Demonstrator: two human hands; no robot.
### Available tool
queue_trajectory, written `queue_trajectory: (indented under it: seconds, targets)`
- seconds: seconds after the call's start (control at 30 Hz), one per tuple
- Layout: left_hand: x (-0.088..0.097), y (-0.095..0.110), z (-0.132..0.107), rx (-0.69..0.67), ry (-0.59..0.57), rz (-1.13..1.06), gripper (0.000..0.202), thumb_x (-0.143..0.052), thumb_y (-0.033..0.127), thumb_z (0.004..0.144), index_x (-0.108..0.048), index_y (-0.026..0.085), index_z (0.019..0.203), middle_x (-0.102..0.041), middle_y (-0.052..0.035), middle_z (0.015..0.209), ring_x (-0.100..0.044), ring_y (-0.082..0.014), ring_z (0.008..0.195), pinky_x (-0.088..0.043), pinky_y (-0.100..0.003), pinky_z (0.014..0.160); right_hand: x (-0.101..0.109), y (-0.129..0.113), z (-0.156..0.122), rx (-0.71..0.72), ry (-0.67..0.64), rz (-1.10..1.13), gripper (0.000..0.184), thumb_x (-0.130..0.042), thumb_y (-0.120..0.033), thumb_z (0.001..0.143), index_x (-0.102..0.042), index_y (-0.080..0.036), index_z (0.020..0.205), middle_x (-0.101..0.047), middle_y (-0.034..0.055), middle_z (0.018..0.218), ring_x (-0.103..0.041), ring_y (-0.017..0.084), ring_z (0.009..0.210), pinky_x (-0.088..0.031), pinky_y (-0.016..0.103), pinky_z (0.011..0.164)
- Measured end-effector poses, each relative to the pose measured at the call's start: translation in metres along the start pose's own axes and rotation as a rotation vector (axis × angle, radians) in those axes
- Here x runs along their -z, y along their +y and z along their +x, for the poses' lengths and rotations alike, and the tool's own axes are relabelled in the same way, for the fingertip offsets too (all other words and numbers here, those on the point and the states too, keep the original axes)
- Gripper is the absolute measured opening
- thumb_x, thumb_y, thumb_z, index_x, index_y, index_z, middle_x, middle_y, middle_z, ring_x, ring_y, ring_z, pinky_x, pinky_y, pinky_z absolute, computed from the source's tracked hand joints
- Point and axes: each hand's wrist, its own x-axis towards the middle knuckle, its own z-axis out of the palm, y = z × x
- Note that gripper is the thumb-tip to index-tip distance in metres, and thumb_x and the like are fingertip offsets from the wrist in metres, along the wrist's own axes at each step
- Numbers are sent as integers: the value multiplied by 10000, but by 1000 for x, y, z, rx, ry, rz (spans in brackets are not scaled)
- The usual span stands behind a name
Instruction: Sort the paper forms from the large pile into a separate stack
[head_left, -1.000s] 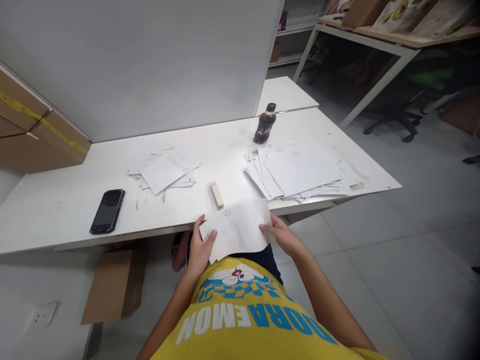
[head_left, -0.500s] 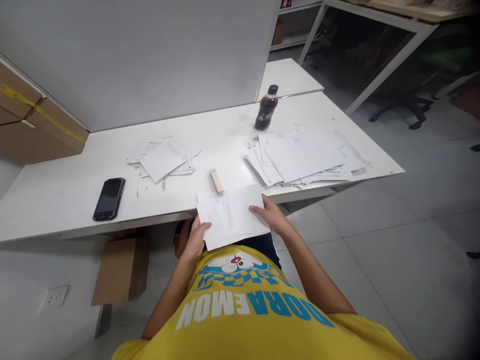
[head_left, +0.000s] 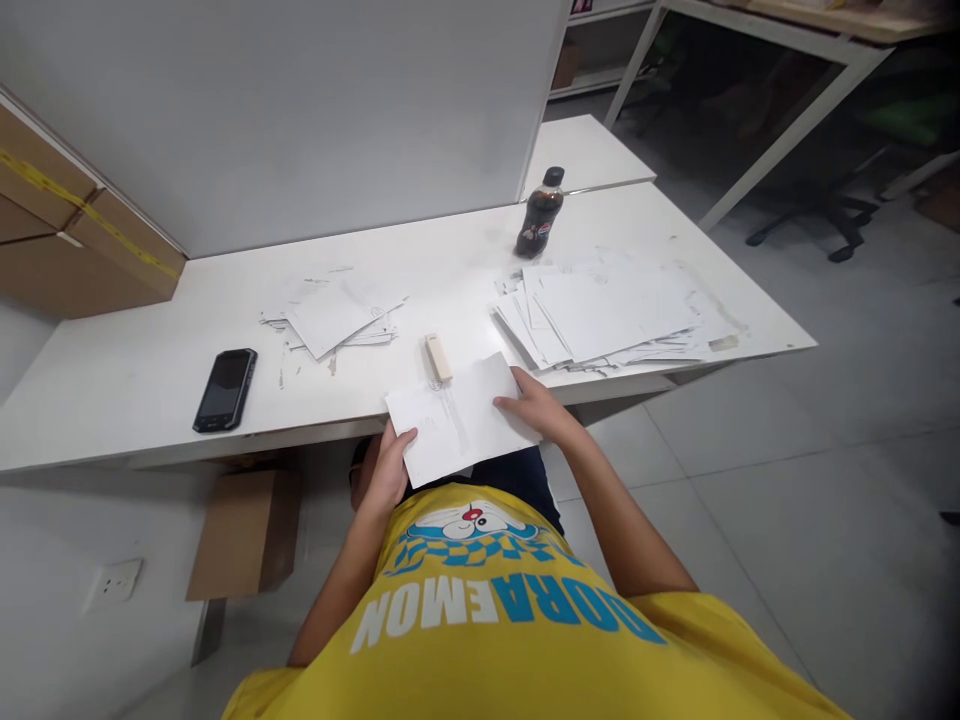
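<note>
Plainly, we have one paper in hand and not yet laid down: it spans the table's near edge, partly over the lap. Our left hand pinches its left side, thumb on top, and our right hand grips its right side, so the two are apart with the paper between them. On the white table, we see a smaller pile at left and a larger, spread pile at right. A cream-coloured device lies just beyond the paper. We judge the handling of this paper unfinished; how many others are done or left, we cannot tell.
</note>
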Motion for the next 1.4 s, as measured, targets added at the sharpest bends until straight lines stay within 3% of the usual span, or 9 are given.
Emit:
queue_trajectory:
  seconds: [0.17,0.23,0.33,0.43,0.53,0.77,1.0,1.17,1.4]
  targets:
    - [-3,-7,-1,-12,86,-1,571,-761,416,699,-614,233,1219,-650,-89,1284,-556,-336,1254,-443,-447,1069,-6,0,-2,48,74,-116,614,-616,-313,779,-455,-185,1358,-624,148,1249,-586,317,1134,-490,482,934]
    - [-5,-5,0,-18,97,12,549,-767,420,689,-633,222,1184,-672,-96,1243,-560,-348,1246,-440,-469,1071,-8,-3,-5,154,198,-221,620,-592,-331,814,-429,-178,1392,-596,167,1259,-563,339,1152,-472,519,947]
    - [-8,0,2,-26,71,37,516,-793,405,656,-662,196,1109,-702,-112,1170,-577,-360,1219,-446,-490,1061,-12,-14,-8,370,327,-338,473,-495,-302,893,-491,-178,1350,-575,174,1262,-532,339,1187,-428,545,1002]
    - [-12,3,4,-41,62,51,462,-812,371,626,-679,179,1025,-718,-116,1123,-590,-356,1197,-450,-477,1054,-23,-26,-6,571,225,-369,387,-406,-242,943,-541,-214,1305,-569,141,1322,-499,298,1249,-409,512,1052]
    - [-15,3,6,-47,69,39,449,-799,339,614,-680,176,1016,-725,-111,1098,-610,-350,1165,-463,-469,1035,-37,-34,0,668,108,-428,442,-371,-133,920,-528,-207,1327,-534,120,1405,-455,278,1308,-403,493,1060]
    - [-17,5,7,-8,79,25,468,-749,313,630,-682,166,1069,-728,-118,1078,-627,-345,1130,-484,-465,985,-51,-40,6,674,55,-611,577,-360,55,760,-592,-148,1246,-603,136,1321,-500,294,1225,-407,447,940]
    - [-14,7,9,-38,66,82,443,-731,404,657,-688,149,1015,-726,-126,1064,-618,-343,1135,-472,-459,980,-56,-48,13,624,97,-664,453,-380,55,774,-663,-158,1057,-656,126,1169,-530,286,1064,-391,396,836]
    - [-8,8,8,-25,-16,151,523,-773,417,650,-681,130,1078,-727,-128,1076,-621,-344,1111,-453,-465,990,-62,-49,19,620,129,-642,414,-388,64,745,-675,-154,948,-658,131,1047,-527,276,959,-393,388,781]
    - [-9,10,9,-38,-55,168,513,-719,364,692,-660,135,1148,-709,-127,1140,-635,-314,1077,-462,-432,967,-61,-47,18,662,147,-609,405,-410,54,743,-678,-159,959,-659,115,1001,-525,258,928,-381,367,757]
